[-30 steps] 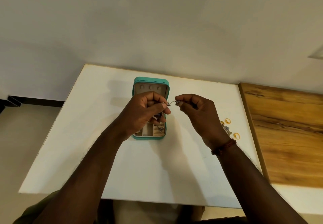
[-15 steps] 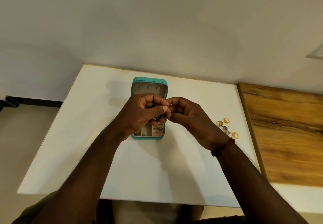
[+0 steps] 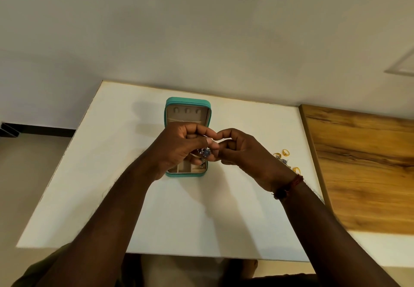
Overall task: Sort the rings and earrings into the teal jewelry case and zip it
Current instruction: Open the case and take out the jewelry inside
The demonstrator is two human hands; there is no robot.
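Note:
The teal jewelry case (image 3: 187, 102) lies open on the white table (image 3: 107, 174), its beige lid pad with three hooks facing me. My left hand (image 3: 179, 145) hovers over the case, fingers closed on a silver earring with a blue stone (image 3: 205, 152). My right hand (image 3: 244, 152) meets it from the right, fingertips pinched at the same earring. Most of the case's lower compartments are hidden by my hands. Gold rings (image 3: 285, 152) and a small pile of silver-blue jewelry (image 3: 284, 161) lie loose on the table at the right.
A wooden panel (image 3: 363, 165) borders the table on the right. A plain wall rises behind the table's far edge. The table's near edge runs just above my lap.
My hands were apart with a thin piece stretched between them; they have come together over the case, and the blue-stone earring now shows at my left fingertips.

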